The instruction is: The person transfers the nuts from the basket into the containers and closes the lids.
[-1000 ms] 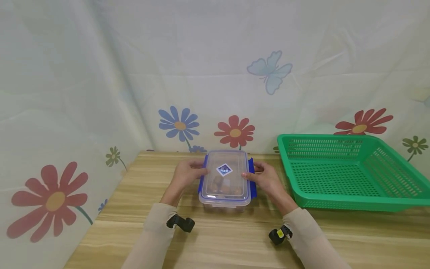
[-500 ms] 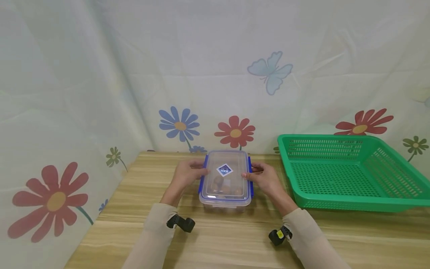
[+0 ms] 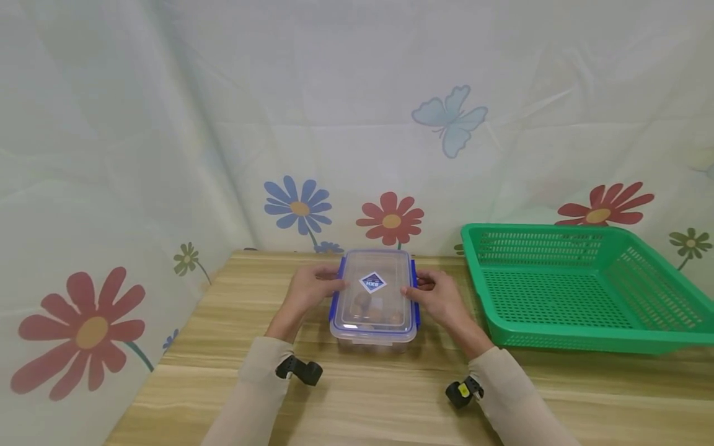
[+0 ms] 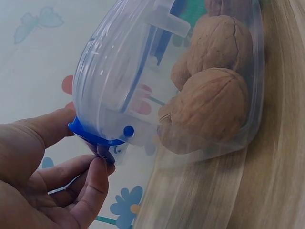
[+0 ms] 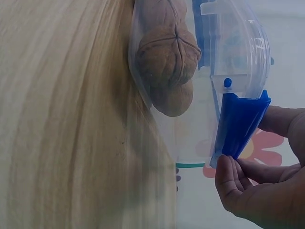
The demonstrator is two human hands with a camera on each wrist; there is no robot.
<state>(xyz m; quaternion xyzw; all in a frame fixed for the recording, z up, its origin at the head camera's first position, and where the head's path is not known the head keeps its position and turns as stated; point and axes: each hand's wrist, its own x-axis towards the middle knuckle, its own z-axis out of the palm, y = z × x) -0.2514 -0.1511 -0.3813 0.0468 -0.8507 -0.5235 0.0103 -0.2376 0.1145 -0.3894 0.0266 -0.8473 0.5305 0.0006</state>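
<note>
A clear plastic food container (image 3: 375, 316) with a blue-edged lid stands on the table, and several walnuts (image 4: 212, 105) show through its walls. My left hand (image 3: 308, 291) pinches its left side, thumb at the lid's edge and fingers under the blue latch (image 4: 97, 136). On the other side my right hand (image 3: 443, 298) pinches the right blue latch (image 5: 242, 125), thumb above and fingertips at its lower edge. In the right wrist view that latch tilts slightly out from the wall. The left latch is partly hidden by fingers.
A green plastic basket (image 3: 558, 333) with slotted walls stands to the right of the container. The wooden table (image 3: 357, 396) meets a flower-printed cloth (image 3: 346, 124) at the back and left.
The right latch has swung inward and down toward the container's wall, with the right fingers on it. My left hand and the container have stayed in place.
</note>
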